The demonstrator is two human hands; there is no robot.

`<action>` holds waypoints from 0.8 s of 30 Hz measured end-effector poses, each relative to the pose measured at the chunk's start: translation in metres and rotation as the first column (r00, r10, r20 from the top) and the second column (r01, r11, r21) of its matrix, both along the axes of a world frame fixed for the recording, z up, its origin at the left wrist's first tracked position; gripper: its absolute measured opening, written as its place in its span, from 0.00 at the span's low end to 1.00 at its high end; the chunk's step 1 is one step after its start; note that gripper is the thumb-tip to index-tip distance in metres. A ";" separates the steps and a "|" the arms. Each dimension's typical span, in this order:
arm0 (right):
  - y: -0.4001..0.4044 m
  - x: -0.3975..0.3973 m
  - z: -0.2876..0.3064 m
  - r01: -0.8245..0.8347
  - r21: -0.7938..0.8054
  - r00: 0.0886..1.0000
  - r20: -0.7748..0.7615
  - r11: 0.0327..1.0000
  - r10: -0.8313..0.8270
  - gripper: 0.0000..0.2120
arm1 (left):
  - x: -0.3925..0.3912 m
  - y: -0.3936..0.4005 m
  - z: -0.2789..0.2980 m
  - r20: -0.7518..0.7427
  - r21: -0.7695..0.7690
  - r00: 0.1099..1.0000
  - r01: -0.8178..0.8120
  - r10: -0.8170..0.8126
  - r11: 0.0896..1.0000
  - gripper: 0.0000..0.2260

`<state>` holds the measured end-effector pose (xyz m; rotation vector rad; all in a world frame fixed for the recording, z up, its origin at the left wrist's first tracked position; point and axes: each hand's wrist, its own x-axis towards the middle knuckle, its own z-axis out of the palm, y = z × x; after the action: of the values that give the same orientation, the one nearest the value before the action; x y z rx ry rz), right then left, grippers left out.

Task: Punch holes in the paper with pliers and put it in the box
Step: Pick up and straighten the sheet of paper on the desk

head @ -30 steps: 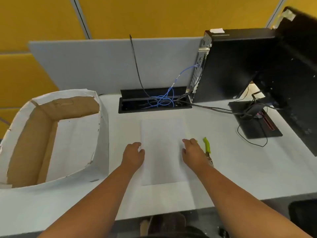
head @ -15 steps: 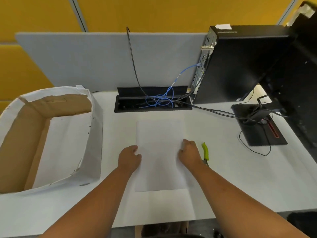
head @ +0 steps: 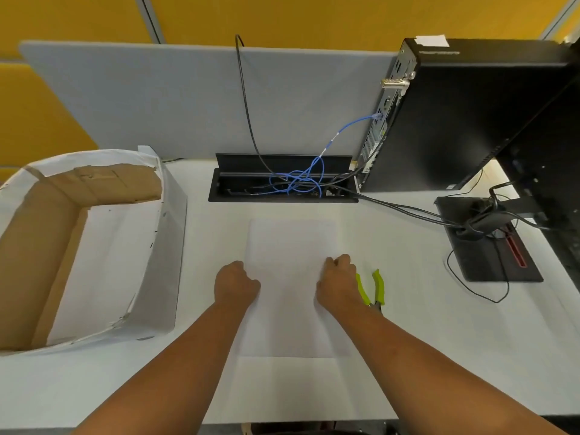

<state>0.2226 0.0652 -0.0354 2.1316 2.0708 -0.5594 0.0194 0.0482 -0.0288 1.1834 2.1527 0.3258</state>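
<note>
A white sheet of paper [head: 292,243] lies flat on the white desk, straight in front of me. My left hand [head: 237,285] rests on the sheet's left edge with its fingers curled under. Over the right edge sits my right hand [head: 339,284], also curled, with nothing visibly held. The pliers [head: 372,287] with lime-green handles lie on the desk just right of my right hand, jaws pointing toward me. The cardboard box [head: 171,233], wrapped in white paper and open on top, stands at the left of the desk.
An open cable tray [head: 282,183] with blue and black cables sits behind the paper. A black computer tower [head: 470,120] and a monitor stand base [head: 489,246] with trailing cables fill the right side. A grey divider panel [head: 157,98] closes off the back.
Both hands have curled tighter into fists at the paper's edges. The view has shifted, and both green handles of the pliers now show beside my right hand.
</note>
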 end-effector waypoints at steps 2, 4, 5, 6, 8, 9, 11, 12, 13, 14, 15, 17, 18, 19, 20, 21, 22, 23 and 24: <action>0.003 -0.002 -0.009 -0.069 -0.012 0.995 0.070 0.998 0.070 0.17 | 0.000 0.007 -0.001 0.024 -0.024 0.999 -0.023 0.024 0.999 0.18; 0.004 -0.004 -0.014 -0.104 -0.037 0.987 0.120 0.994 0.108 0.18 | 0.001 0.015 0.001 0.034 -0.066 0.998 -0.054 0.057 0.996 0.28; 0.005 -0.004 -0.015 -0.125 -0.049 0.981 0.142 0.991 0.131 0.18 | 0.002 0.019 0.002 0.039 -0.071 0.997 -0.064 0.067 0.995 0.30; 0.005 -0.004 -0.016 -0.141 -0.053 0.974 0.169 0.989 0.149 0.19 | 0.002 0.023 0.003 0.053 -0.072 0.996 -0.070 0.074 0.995 0.30; 0.007 -0.003 -0.016 -0.153 -0.057 0.968 0.194 0.987 0.161 0.19 | 0.002 0.030 0.006 0.091 -0.079 0.994 -0.053 0.060 0.995 0.28; 0.008 -0.003 -0.017 -0.163 -0.063 0.961 0.216 0.985 0.173 0.19 | 0.001 0.033 0.005 0.106 -0.083 0.992 -0.054 0.062 0.995 0.28; 0.008 -0.003 -0.019 -0.174 -0.063 0.951 0.247 0.983 0.184 0.20 | 0.001 0.035 0.009 0.145 -0.093 0.986 -0.074 0.087 0.993 0.30; 0.008 -0.003 -0.018 -0.171 -0.060 0.952 0.249 0.983 0.180 0.21 | 0.002 0.036 0.010 0.165 -0.103 0.982 -0.078 0.094 0.992 0.32; 0.008 -0.003 -0.018 -0.172 -0.063 0.949 0.256 0.983 0.182 0.22 | 0.002 0.038 0.008 0.187 -0.103 0.977 -0.082 0.100 0.991 0.33; 0.008 -0.003 -0.019 -0.178 -0.058 0.948 0.258 0.982 0.187 0.23 | 0.003 0.039 0.007 0.218 -0.112 0.969 -0.091 0.114 0.990 0.33; 0.008 -0.003 -0.020 -0.177 -0.060 0.946 0.263 0.982 0.187 0.23 | 0.004 0.041 0.005 0.250 -0.116 0.960 -0.102 0.129 0.988 0.33; 0.008 -0.003 -0.021 -0.168 -0.043 0.948 0.265 0.985 0.173 0.24 | 0.005 0.043 0.005 0.295 -0.125 0.942 -0.129 0.160 0.984 0.33; 0.009 -0.003 -0.021 -0.169 -0.038 0.948 0.268 0.985 0.173 0.24 | 0.004 0.043 0.006 0.306 -0.141 0.935 -0.138 0.176 0.980 0.34; 0.008 -0.003 -0.020 -0.171 -0.036 0.947 0.270 0.985 0.175 0.25 | 0.003 0.043 0.006 0.304 -0.153 0.934 -0.145 0.186 0.978 0.34; 0.008 -0.002 -0.020 -0.173 -0.028 0.947 0.271 0.984 0.174 0.25 | 0.003 0.043 0.008 0.286 -0.168 0.940 -0.141 0.185 0.976 0.35; 0.008 -0.002 -0.019 -0.169 -0.020 0.948 0.269 0.985 0.168 0.24 | 0.004 0.044 0.008 0.265 -0.183 0.948 -0.129 0.175 0.975 0.34; 0.007 -0.002 -0.018 -0.165 -0.011 0.951 0.264 0.986 0.162 0.24 | 0.005 0.045 0.007 0.249 -0.195 0.954 -0.120 0.167 0.974 0.34; 0.007 -0.002 -0.018 -0.168 -0.007 0.950 0.265 0.986 0.164 0.24 | 0.007 0.045 0.006 0.249 -0.193 0.954 -0.119 0.166 0.974 0.34; 0.007 -0.002 -0.017 -0.170 -0.005 0.950 0.265 0.986 0.165 0.25 | 0.010 0.045 0.007 0.267 -0.189 0.947 -0.129 0.177 0.973 0.34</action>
<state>0.2210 0.0718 -0.0528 1.8933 2.0826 -0.2207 0.0293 0.0933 -0.0221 0.8216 1.9804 0.3486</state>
